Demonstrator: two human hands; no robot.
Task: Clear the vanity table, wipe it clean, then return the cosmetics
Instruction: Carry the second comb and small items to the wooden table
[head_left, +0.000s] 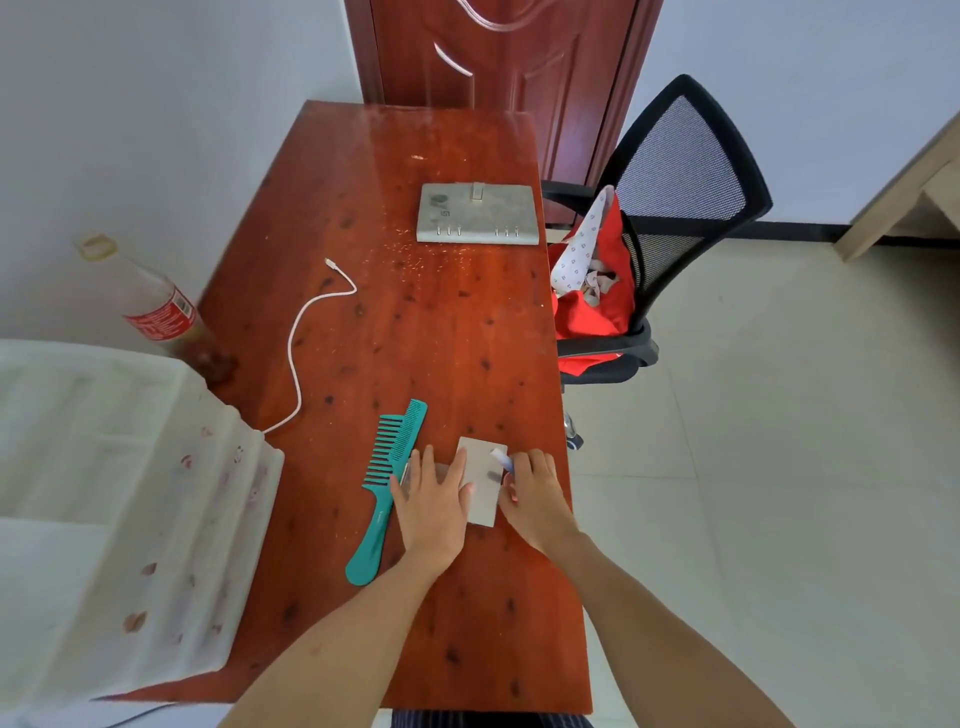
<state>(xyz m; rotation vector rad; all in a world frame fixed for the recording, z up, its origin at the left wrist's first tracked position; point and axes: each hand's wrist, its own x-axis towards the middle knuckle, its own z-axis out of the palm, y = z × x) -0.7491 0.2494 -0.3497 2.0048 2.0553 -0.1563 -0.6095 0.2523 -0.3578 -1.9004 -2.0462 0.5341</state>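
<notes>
On card (482, 480), both flat hands (434, 501).

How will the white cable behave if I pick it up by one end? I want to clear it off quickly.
The white cable lies in loose curves on the table, so it is probably floppy and will dangle. It looks thin, likely very light. Its near end runs under the white cloth, so it may snag.

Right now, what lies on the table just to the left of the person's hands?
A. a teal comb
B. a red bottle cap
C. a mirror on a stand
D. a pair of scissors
A: a teal comb lies flat on the red-brown table, its handle toward the person, right beside the left hand, which rests on a flat grey card-like item.
</notes>
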